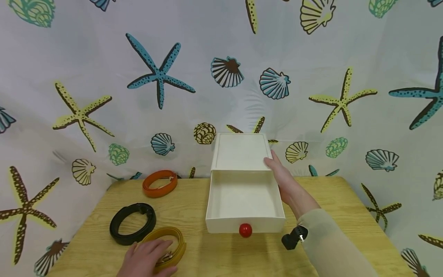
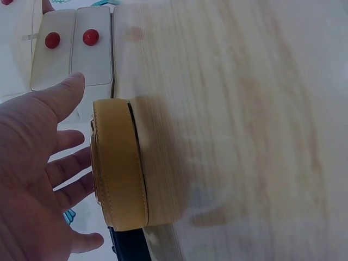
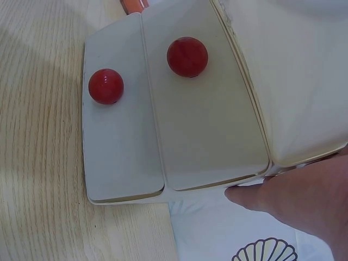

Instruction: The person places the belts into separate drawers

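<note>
My left hand (image 1: pixel 145 257), fingers spread, hovers at the coiled yellow belt (image 1: pixel 180 246), which has a metal buckle. In the left wrist view its fingertips reach the near edge of that belt (image 2: pixel 119 163), with no grip round it. A white chest of drawers (image 1: pixel 242 152) stands at the middle of the table. Its top drawer (image 1: pixel 245 225) is pulled out, with a red knob (image 1: pixel 245 230) and a bare interior. Two closed drawers (image 3: pixel 212 130) with red knobs show below it in the right wrist view. My right hand (image 1: pixel 285 181) rests along the chest's right side, thumb at the top edge.
Left of the chest lie a coiled black belt (image 1: pixel 119 235), close against the yellow one, and a coiled orange belt (image 1: pixel 157 193) farther back. A patterned cloth (image 1: pixel 194 30) hangs behind the wooden table (image 1: pixel 325 207). A black device (image 1: pixel 295 236) sits at my right wrist.
</note>
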The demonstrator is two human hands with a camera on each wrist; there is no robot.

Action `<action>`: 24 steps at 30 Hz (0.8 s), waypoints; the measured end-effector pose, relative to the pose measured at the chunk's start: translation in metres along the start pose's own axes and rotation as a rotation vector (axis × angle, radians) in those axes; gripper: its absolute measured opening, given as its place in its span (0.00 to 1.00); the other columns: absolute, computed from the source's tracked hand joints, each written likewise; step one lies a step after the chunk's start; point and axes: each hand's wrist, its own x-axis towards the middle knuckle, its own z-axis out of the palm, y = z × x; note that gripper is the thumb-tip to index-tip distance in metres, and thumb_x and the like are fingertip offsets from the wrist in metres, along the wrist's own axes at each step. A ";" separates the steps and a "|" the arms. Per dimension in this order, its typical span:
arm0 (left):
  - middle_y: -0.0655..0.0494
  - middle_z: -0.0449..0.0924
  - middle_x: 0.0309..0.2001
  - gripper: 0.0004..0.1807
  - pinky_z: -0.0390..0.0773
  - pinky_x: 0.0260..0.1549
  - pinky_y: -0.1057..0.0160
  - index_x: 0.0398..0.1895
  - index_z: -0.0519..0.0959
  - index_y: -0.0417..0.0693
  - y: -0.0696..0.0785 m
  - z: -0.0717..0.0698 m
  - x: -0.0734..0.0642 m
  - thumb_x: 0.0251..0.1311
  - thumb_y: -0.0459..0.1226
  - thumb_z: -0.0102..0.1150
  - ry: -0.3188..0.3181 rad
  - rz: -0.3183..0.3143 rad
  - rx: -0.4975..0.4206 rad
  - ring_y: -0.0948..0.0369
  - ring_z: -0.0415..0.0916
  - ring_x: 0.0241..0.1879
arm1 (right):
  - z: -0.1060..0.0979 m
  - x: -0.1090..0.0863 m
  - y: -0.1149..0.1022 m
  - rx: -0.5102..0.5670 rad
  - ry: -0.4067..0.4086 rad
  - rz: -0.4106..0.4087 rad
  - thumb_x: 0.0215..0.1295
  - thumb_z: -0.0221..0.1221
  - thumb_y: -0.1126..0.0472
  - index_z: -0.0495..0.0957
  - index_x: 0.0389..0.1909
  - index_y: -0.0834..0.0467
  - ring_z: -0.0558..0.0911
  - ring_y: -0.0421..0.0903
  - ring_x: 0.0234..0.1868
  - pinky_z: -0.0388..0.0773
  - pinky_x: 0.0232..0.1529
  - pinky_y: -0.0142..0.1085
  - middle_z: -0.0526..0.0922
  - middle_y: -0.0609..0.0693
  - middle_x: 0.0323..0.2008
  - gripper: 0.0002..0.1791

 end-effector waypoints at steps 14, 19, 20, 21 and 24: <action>0.63 0.83 0.59 0.37 0.66 0.60 0.17 0.64 0.86 0.61 -0.015 0.007 -0.001 0.62 0.72 0.69 -0.049 -0.032 -0.012 0.47 0.79 0.62 | 0.000 0.002 0.002 0.006 -0.009 -0.016 0.90 0.39 0.40 0.24 0.89 0.32 0.61 0.63 0.80 0.66 0.72 0.62 0.38 0.56 0.90 0.42; 0.63 0.83 0.57 0.36 0.67 0.61 0.18 0.63 0.86 0.60 -0.019 0.009 0.000 0.61 0.71 0.71 -0.071 -0.038 -0.042 0.48 0.79 0.61 | 0.000 0.001 0.003 0.004 -0.007 -0.012 0.90 0.39 0.39 0.25 0.89 0.31 0.61 0.62 0.79 0.66 0.71 0.61 0.40 0.55 0.90 0.41; 0.63 0.83 0.57 0.36 0.68 0.61 0.18 0.63 0.86 0.60 -0.019 0.010 0.000 0.61 0.70 0.71 -0.075 -0.039 -0.049 0.48 0.79 0.61 | -0.001 0.001 0.003 0.004 -0.006 -0.010 0.90 0.39 0.39 0.25 0.89 0.31 0.61 0.62 0.79 0.66 0.71 0.61 0.40 0.55 0.90 0.42; 0.63 0.83 0.57 0.35 0.68 0.61 0.19 0.63 0.86 0.60 -0.020 0.011 0.000 0.62 0.70 0.72 -0.077 -0.041 -0.057 0.48 0.79 0.61 | -0.001 0.001 0.003 0.003 -0.006 -0.010 0.90 0.39 0.39 0.25 0.89 0.30 0.61 0.62 0.79 0.66 0.71 0.61 0.40 0.55 0.90 0.42; 0.63 0.83 0.56 0.35 0.69 0.60 0.20 0.62 0.86 0.59 -0.022 0.013 0.000 0.62 0.69 0.72 -0.069 -0.023 -0.066 0.47 0.80 0.60 | -0.001 0.001 0.003 0.004 -0.004 -0.011 0.89 0.40 0.39 0.25 0.89 0.31 0.61 0.62 0.79 0.66 0.70 0.61 0.40 0.56 0.90 0.42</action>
